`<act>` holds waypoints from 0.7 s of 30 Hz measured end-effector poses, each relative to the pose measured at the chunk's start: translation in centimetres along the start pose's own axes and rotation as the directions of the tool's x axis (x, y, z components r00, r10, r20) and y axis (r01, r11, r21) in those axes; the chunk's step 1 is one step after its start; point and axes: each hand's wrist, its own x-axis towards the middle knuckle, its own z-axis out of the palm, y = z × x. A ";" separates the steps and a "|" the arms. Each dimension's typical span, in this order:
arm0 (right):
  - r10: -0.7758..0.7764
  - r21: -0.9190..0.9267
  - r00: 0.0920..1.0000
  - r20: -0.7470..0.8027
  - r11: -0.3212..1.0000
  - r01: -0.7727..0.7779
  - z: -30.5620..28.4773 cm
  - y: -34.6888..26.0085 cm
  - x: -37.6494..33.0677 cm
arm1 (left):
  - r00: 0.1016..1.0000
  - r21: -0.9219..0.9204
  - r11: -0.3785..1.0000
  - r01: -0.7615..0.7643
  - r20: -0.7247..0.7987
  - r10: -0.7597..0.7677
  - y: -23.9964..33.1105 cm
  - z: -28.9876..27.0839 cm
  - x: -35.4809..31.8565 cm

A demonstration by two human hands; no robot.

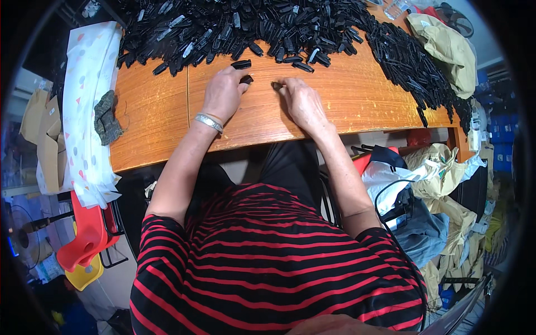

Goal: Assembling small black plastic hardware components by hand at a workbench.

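Note:
My left hand, a silver bangle at its wrist, is closed over the wooden table. Between its thumb and fingers is a small black plastic piece. Level with it and a little to the right, my right hand pinches another small black plastic piece. The two pieces are apart. A loose black plastic part lies just beyond my left fingertips. Farther back, a large heap of black elongated plastic parts covers the table. My fingers partly hide both held pieces, so their exact kind cannot be made out.
The wooden table ends close to my body. A second mass of thin black parts runs along its right side, near a beige bag. At left lie a dotted white cloth and a dark knitted glove. Bags crowd the lower right.

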 end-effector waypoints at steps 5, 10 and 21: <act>0.097 -0.082 0.992 -0.082 0.991 -0.104 0.4 0.8 0.3 | 0.968 -0.356 0.900 0.250 0.097 -0.230 0.3 -0.1 -0.6; 0.173 -0.121 0.972 -0.160 0.974 -0.194 0.3 0.4 0.4 | 0.919 -0.687 0.620 0.379 0.205 -0.335 -0.3 0.3 -1.2; 0.087 -0.035 0.994 -0.062 0.995 -0.089 -1.6 -1.6 -1.2 | 0.857 -0.883 0.165 0.440 0.358 -0.371 1.2 0.5 -2.5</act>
